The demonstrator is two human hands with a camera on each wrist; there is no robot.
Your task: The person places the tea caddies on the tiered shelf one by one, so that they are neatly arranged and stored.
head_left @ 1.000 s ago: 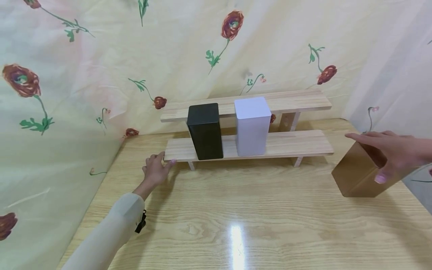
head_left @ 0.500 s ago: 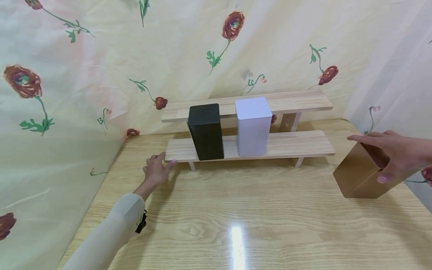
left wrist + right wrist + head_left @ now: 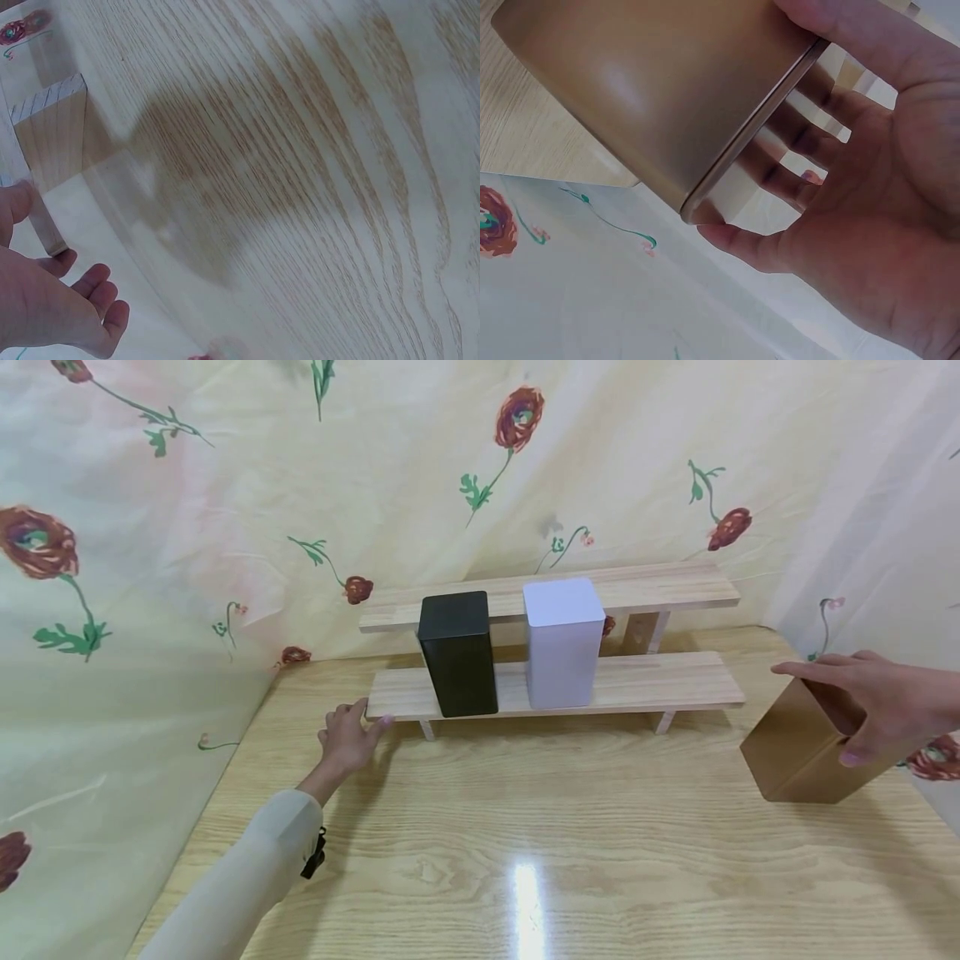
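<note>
At the far right in the head view, my right hand (image 3: 888,697) grips a gold-brown rectangular tin (image 3: 791,747) from above. In the right wrist view the thumb lies on one side of the tin (image 3: 645,97), and the fingers spread over its shiny end. Whether its base touches the table cannot be told. My left hand (image 3: 347,739) holds the left end of a two-tier wooden shelf (image 3: 667,681) between thumb and forefinger; the other fingers (image 3: 112,322) curl loosely. On the shelf's lower board stand a black tin (image 3: 459,664) and a white tin (image 3: 562,652), side by side and apart.
The shelf stands towards the back of a wood-grain table (image 3: 450,843). Its upper board (image 3: 667,583) runs behind the two tins. A flowered cloth (image 3: 405,468) hangs at the back and both sides, close to the table's edges.
Both hands keep their hold and stay almost still. The flowered cloth at the left and right sides has shifted slightly. The tins and shelf look unmoved.
</note>
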